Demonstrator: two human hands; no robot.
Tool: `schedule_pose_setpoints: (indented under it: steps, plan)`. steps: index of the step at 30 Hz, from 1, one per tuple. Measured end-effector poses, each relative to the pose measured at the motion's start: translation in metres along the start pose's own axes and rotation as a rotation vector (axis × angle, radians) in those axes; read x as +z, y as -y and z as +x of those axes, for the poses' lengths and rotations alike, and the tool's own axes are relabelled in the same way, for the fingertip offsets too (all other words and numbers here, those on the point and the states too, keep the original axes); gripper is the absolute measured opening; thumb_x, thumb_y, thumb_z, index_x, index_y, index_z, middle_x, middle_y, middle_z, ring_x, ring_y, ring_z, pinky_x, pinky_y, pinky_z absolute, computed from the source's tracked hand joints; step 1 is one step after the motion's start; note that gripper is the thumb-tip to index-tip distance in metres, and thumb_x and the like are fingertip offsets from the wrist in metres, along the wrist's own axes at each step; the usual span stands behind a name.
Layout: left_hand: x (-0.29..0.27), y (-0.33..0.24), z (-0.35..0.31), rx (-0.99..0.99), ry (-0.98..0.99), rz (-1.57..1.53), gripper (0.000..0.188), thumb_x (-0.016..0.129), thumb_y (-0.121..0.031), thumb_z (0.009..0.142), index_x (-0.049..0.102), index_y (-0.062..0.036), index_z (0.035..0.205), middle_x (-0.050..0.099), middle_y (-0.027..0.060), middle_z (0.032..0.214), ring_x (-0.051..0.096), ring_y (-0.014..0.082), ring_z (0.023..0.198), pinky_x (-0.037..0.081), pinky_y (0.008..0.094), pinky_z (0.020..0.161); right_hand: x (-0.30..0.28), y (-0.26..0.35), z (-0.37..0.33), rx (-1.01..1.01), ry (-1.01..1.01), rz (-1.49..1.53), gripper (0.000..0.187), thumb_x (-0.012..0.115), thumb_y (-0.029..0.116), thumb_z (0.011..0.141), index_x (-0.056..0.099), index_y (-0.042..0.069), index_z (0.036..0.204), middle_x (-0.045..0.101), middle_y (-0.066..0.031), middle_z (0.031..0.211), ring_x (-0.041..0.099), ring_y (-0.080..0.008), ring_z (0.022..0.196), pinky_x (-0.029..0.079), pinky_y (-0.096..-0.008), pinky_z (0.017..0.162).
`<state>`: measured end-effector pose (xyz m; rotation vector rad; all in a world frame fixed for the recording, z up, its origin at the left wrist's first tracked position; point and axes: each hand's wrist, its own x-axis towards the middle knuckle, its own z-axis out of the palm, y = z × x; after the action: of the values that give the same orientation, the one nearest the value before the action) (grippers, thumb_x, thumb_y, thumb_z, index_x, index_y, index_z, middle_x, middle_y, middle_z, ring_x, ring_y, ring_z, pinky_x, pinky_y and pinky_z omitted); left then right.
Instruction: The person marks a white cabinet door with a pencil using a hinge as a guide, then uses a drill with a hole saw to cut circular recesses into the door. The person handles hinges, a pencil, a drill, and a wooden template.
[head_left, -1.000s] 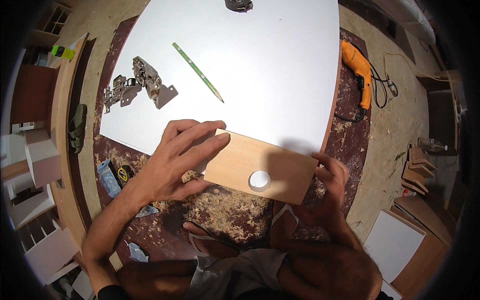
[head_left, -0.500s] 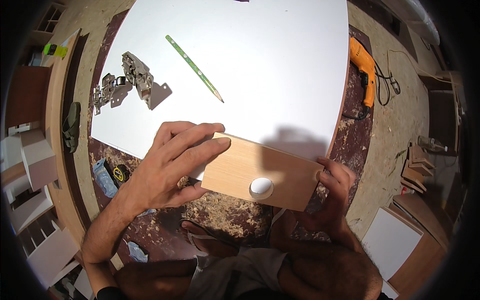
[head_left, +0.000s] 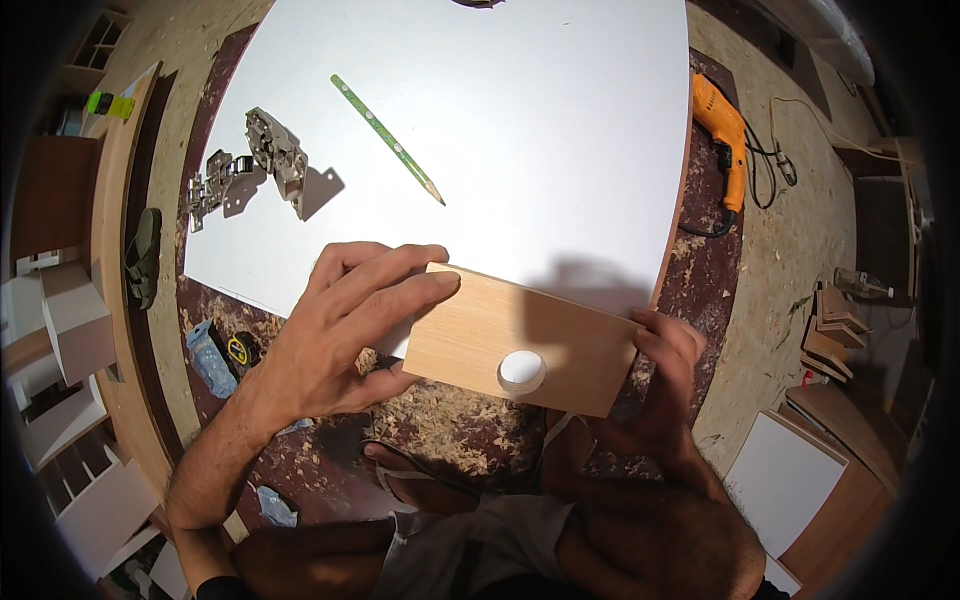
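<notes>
A small wood-grain board [head_left: 470,320] with a round hole near its lower edge is held between my two hands, tilted down to the right. White shows through the hole. My left hand [head_left: 335,325] grips its left end, fingers over the top corner and thumb below. At the right end, my right hand [head_left: 665,365] closes on the edge, partly in shadow. Under the board's far edge lies a large white panel [head_left: 560,130]. On that panel rest a green pencil [head_left: 385,135], its tip toward me, and several metal cabinet hinges [head_left: 275,155] at the left.
An orange power drill [head_left: 722,130] with a black cord lies right of the panel. Wood shavings [head_left: 450,430] cover the dark red mat near my feet. At left are a tape measure [head_left: 241,347], a blue plastic packet [head_left: 210,360] and a sandal [head_left: 143,255]. Wood offcuts [head_left: 832,335] lie right.
Both hands keep the same hold on the board. The view has shifted slightly, and a bit more of a dark object shows at the panel's far edge.
</notes>
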<state>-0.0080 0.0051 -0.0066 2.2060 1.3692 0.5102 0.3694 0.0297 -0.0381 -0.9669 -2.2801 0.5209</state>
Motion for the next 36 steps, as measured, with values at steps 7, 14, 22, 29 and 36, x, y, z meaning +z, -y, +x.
schedule_pose_setpoints:
  steps: [7,14,22,29,36]
  plan:
    - [-0.003,-0.003,0.000,-0.013,0.037,-0.032,0.086,0.091,-0.027,0.080,0.060,-0.0185,0.160,0.057,0.0099,0.163,0.056,0.0335,0.133,0.049,0.0480,0.116,-0.001,-0.004,-0.001,-0.006,0.006,0.038,0.092,0.099,0.025,0.069,0.055,0.001,0.147,0.066,-0.0244,0.138,0.061,-0.0379,0.121,0.045,-0.0524,0.102]
    - [-0.006,-0.005,0.001,0.005,0.019,-0.038,0.083,0.090,-0.027,0.081,0.061,-0.0169,0.159,0.059,0.0113,0.161,0.056,0.0346,0.133,0.048,0.0490,0.116,0.000,-0.002,-0.002,0.004,0.001,0.019,0.089,0.098,0.025,0.071,0.056,0.000,0.146,0.066,-0.0257,0.140,0.061,-0.0384,0.121,0.043,-0.0521,0.105]
    - [0.003,0.007,-0.001,0.098,-0.047,0.090,0.080,0.078,-0.061,0.093,0.064,-0.0154,0.156,0.063,0.0118,0.159,0.058,0.0349,0.132,0.049,0.0506,0.115,0.005,-0.005,-0.006,-0.051,-0.029,-0.063,0.086,0.097,0.032,0.079,0.055,-0.004,0.145,0.066,-0.0273,0.142,0.064,-0.0417,0.122,0.042,-0.0545,0.112]
    - [0.012,0.014,-0.006,0.139,-0.120,0.063,0.080,0.079,-0.058,0.089,0.063,-0.0206,0.157,0.063,0.0107,0.156,0.058,0.0373,0.136,0.051,0.0535,0.119,0.011,-0.014,-0.017,0.001,-0.014,0.102,0.096,0.096,0.032,0.080,0.048,0.007,0.158,0.057,-0.0248,0.155,0.051,-0.0368,0.143,0.037,-0.0523,0.120]
    - [0.015,0.013,-0.007,0.134,-0.156,0.065,0.086,0.082,-0.068,0.085,0.065,-0.0226,0.156,0.064,0.0068,0.158,0.058,0.0347,0.138,0.051,0.0539,0.119,0.015,-0.017,-0.018,-0.023,-0.040,0.125,0.093,0.092,0.032,0.080,0.050,0.005,0.159,0.057,-0.0234,0.156,0.050,-0.0364,0.143,0.037,-0.0504,0.121]
